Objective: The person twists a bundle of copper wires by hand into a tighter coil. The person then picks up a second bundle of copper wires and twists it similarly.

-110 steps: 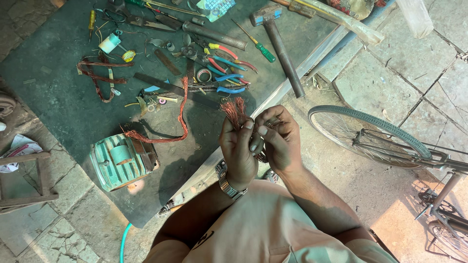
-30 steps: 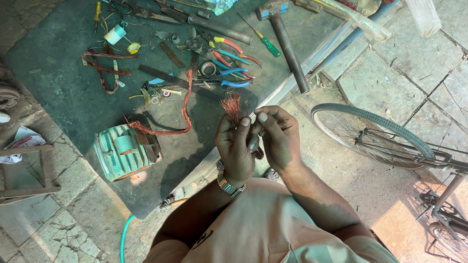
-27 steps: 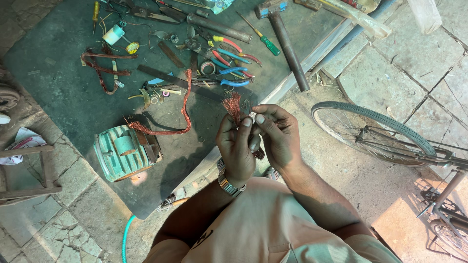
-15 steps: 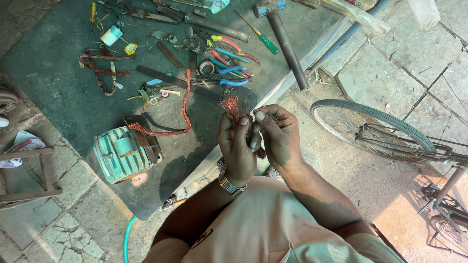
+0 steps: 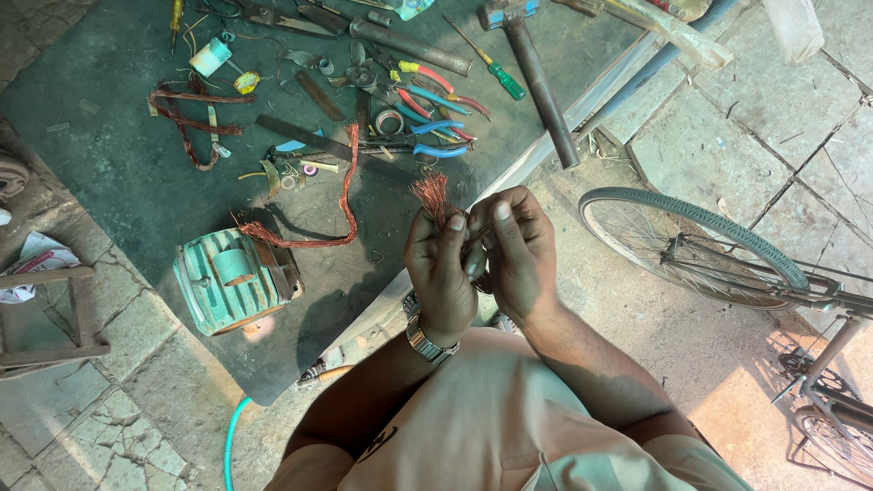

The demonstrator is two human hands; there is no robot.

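Left hand (image 5: 440,277) and right hand (image 5: 514,255) both pinch the copper wire bundle (image 5: 433,195). Strands appear light, springy, easily kinked; grip below the splayed ends.

Left hand (image 5: 440,273) and right hand (image 5: 515,253) raised together at centre, fingers curled, thumbs pointing to 12 o'clock, forearms trailing toward 6 o'clock, palms facing.
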